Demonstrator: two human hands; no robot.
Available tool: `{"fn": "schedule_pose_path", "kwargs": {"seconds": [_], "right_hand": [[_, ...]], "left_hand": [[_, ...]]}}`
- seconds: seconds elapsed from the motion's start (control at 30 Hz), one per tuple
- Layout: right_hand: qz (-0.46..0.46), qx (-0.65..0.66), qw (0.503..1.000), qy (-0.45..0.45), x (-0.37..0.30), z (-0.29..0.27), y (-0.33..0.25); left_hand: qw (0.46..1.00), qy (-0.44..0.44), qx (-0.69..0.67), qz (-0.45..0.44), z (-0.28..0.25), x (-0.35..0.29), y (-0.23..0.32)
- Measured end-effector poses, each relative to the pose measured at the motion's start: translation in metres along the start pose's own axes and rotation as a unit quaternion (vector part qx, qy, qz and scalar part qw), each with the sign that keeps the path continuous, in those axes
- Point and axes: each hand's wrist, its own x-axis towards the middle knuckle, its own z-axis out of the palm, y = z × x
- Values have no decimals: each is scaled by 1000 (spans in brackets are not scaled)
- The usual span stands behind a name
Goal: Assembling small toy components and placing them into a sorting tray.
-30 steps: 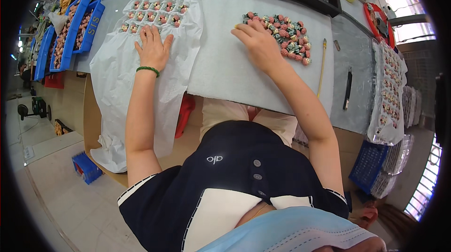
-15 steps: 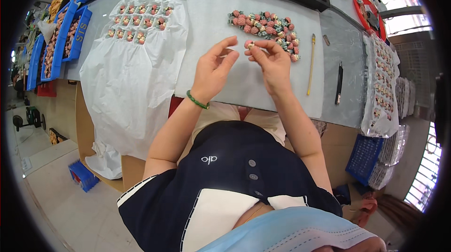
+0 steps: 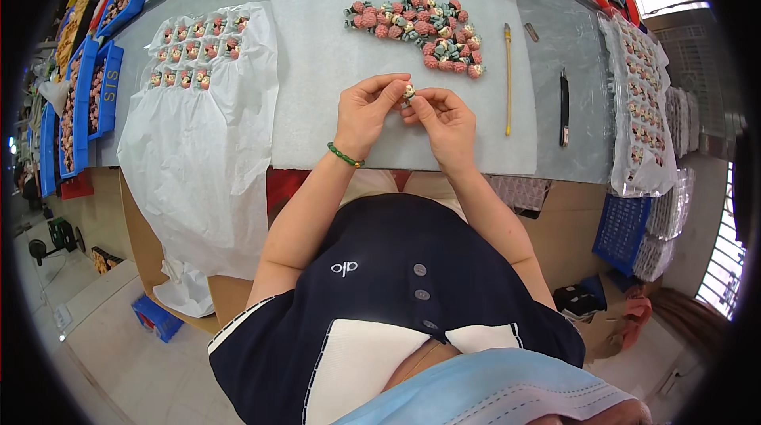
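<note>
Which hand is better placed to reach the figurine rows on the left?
Probably the left hand: it is nearer those figurine rows than the right hand; both touch one small figurine.

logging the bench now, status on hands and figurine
Left hand and right hand gripping one small figurine. Held above white mat. Pink-and-green figurine pile beyond, apart from hands.

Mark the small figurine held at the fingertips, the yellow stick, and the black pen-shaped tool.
Small figurine (image 3: 408, 92): head view, its upper part.
Yellow stick (image 3: 508, 84): head view, mid-shaft.
Black pen-shaped tool (image 3: 564, 108): head view, middle of its body.
</note>
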Motion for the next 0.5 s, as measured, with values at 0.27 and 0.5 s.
{"fn": "schedule_pose_path", "kwargs": {"seconds": [0.27, 0.5], "right_hand": [[-58, -24, 998, 29, -1, 1, 9], [-277, -328, 903, -4, 12, 2, -14]], "left_hand": [[999, -26, -24, 10, -2, 4, -8], [996, -43, -80, 14, -8, 6, -7]]}}
